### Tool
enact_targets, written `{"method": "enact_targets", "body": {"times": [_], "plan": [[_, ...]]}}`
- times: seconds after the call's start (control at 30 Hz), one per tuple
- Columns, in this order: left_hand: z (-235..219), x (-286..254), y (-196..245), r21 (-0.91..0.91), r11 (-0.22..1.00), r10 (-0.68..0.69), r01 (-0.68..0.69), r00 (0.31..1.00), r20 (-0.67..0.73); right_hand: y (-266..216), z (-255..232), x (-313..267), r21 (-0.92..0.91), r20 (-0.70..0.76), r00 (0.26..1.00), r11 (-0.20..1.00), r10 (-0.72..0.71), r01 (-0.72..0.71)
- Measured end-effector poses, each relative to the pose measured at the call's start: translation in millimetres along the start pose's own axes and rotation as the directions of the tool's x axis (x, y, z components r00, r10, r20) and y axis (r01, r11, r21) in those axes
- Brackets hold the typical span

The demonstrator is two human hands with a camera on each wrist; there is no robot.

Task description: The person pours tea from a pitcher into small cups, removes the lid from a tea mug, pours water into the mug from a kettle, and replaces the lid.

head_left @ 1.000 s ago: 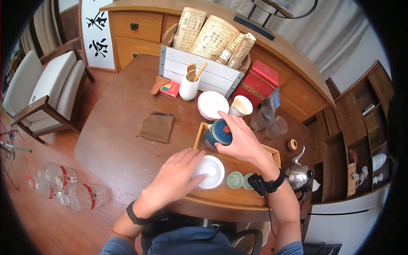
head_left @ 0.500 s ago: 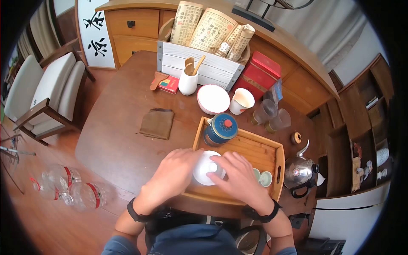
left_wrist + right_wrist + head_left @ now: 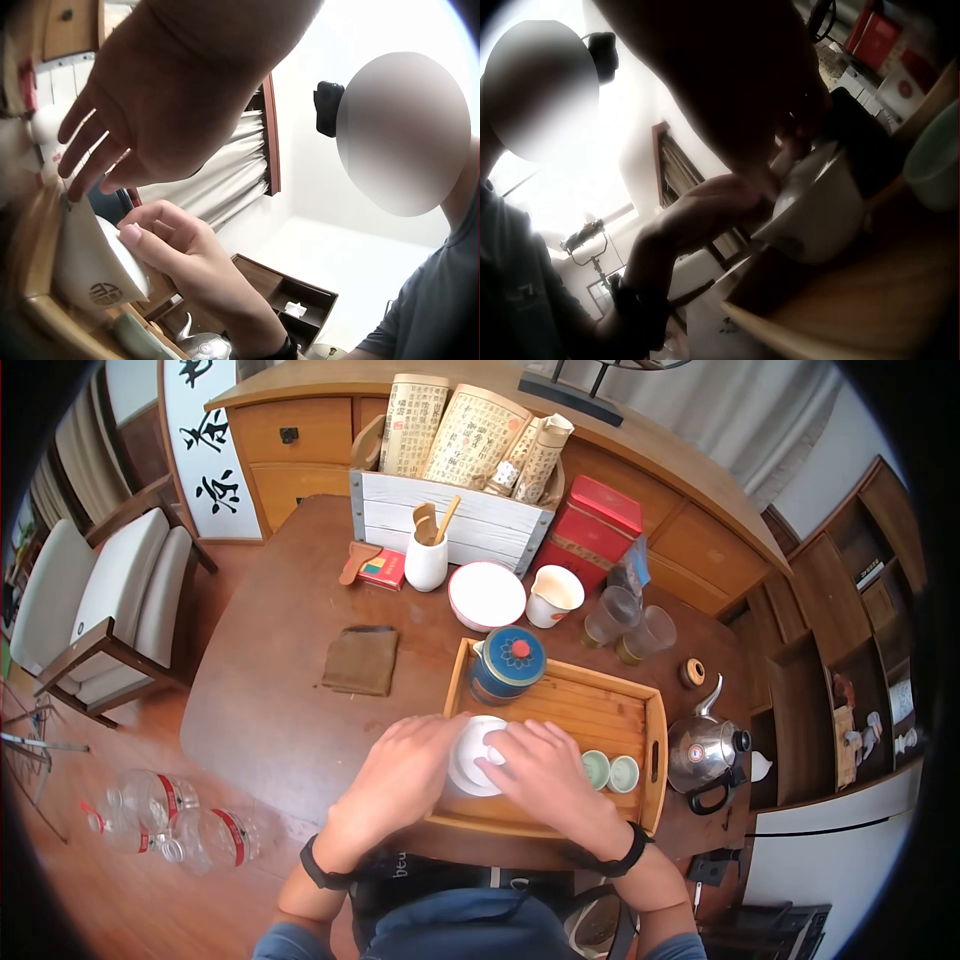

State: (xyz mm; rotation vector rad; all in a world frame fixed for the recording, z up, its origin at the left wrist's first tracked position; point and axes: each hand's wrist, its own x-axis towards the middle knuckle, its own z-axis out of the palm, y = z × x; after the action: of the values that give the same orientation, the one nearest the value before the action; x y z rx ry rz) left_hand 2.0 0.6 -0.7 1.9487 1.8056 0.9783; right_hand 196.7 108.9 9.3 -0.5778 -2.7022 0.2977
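On the wooden tray [image 3: 585,705] stands a white lidded tea bowl, a gaiwan [image 3: 464,768], with a dark round mark on its side in the left wrist view. My right hand [image 3: 550,768] comes over it from the right, thumb and fingers pinching the knob of its lid [image 3: 484,727]. Against the bowl's left side rests my left hand [image 3: 402,762], its fingers [image 3: 84,142] extended along the rim. A blue teapot [image 3: 508,663] with a red knob sits just behind. Two pale green cups [image 3: 596,768] are beside my right hand.
Behind the tray are a white bowl [image 3: 487,597], a white pitcher [image 3: 556,597] and two clear cups [image 3: 612,616]. A steel kettle [image 3: 702,748] stands right of the tray. A folded brown cloth [image 3: 361,661] lies to the left.
My right hand has left the blue teapot's lid and come down to the gaiwan, where it now pinches the lid knob. My left hand has stayed at the gaiwan's left side.
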Motion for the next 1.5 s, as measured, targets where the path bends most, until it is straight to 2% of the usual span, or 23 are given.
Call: {"method": "enact_targets", "body": {"times": [0.07, 0.13, 0.17, 0.23, 0.27, 0.33, 0.47, 0.63, 0.87, 1.0, 1.1, 1.17, 1.2, 1.23, 1.33, 1.37, 1.5], "plan": [[-0.1, -0.6, -0.2, -0.003, 1.0, -0.004, 0.004, 1.0, 0.002, 4.2, -8.2, -1.8, 0.033, -0.007, 1.0, 0.999, 0.022, -0.021], [0.4, -1.8, -1.2, 0.02, 1.0, -0.003, 0.003, 1.0, -0.003, 12.2, -25.2, -2.0, 0.224, -0.009, 0.983, 0.959, 0.181, -0.174], [0.3, -1.9, -1.4, 0.017, 1.0, -0.004, 0.004, 1.0, -0.006, 18.6, -31.3, -3.1, 0.222, -0.007, 0.984, 0.96, 0.18, -0.174], [-0.2, -1.7, -1.1, 0.016, 1.0, -0.006, 0.006, 1.0, 0.0, 33.2, -44.8, -5.8, 0.245, 0.032, 0.911, 0.881, 0.41, -0.405], [0.1, -1.9, -0.9, 0.013, 1.0, -0.006, 0.006, 1.0, -0.003, 43.8, -50.4, -6.7, 0.241, 0.033, 0.912, 0.882, 0.409, -0.404], [0.8, -2.3, -0.3, 0.01, 1.0, -0.014, 0.014, 1.0, 0.003, 70.0, -55.5, -8.5, 0.1, 0.098, 0.834, 0.828, 0.543, -0.551], [-0.4, -1.4, 1.2, -0.004, 1.0, -0.001, 0.001, 1.0, 0.011, 111.2, -54.3, -11.6, -0.019, 0.031, 0.838, 0.839, 0.544, -0.544], [-1.8, -2.3, 2.0, 0.009, 1.0, -0.015, 0.015, 1.0, 0.023, 129.4, -45.4, -13.7, -0.129, 0.041, 0.825, 0.822, 0.563, -0.554], [1.6, -1.7, 0.2, 0.024, 1.0, -0.008, 0.007, 1.0, 0.029, 129.2, -39.1, -20.0, -0.134, 0.084, 0.814, 0.816, 0.575, -0.562], [3.0, -0.8, -1.0, 0.02, 0.999, -0.025, 0.025, 0.999, 0.035, 119.8, -50.9, -20.6, -0.142, 0.087, 0.79, 0.792, 0.607, -0.593], [3.9, -1.5, -0.6, 0.016, 0.999, -0.029, 0.029, 0.999, 0.034, 113.0, -69.2, -31.6, -0.113, 0.037, 0.769, 0.767, 0.639, -0.632], [4.3, -0.6, -0.5, 0.03, 0.999, -0.044, 0.043, 0.998, 0.034, 113.8, -76.2, -51.6, 0.014, -0.059, 0.77, 0.772, 0.636, -0.636], [3.9, 0.1, 0.4, 0.026, 0.999, -0.039, 0.039, 0.999, 0.027, 111.4, -81.0, -60.7, 0.084, -0.024, 0.741, 0.74, 0.671, -0.667], [3.9, 0.6, 1.1, 0.016, 0.999, -0.032, 0.032, 0.999, 0.033, 110.0, -82.7, -72.4, 0.076, -0.026, 0.734, 0.733, 0.679, -0.676], [4.0, 2.1, 4.6, 0.028, 0.999, -0.036, 0.035, 0.999, 0.035, 106.2, -77.2, -112.4, 0.33, 0.057, 0.731, 0.678, 0.681, -0.657], [3.9, 2.9, 6.1, 0.029, 0.999, -0.036, 0.035, 0.999, 0.037, 100.5, -76.7, -120.7, 0.35, 0.086, 0.721, 0.657, 0.687, -0.668], [7.0, 4.0, 7.6, 0.031, 0.999, -0.034, 0.032, 0.998, 0.052, 81.9, -65.3, -143.1, 0.187, 0.075, 0.779, 0.758, 0.623, -0.625]]}}
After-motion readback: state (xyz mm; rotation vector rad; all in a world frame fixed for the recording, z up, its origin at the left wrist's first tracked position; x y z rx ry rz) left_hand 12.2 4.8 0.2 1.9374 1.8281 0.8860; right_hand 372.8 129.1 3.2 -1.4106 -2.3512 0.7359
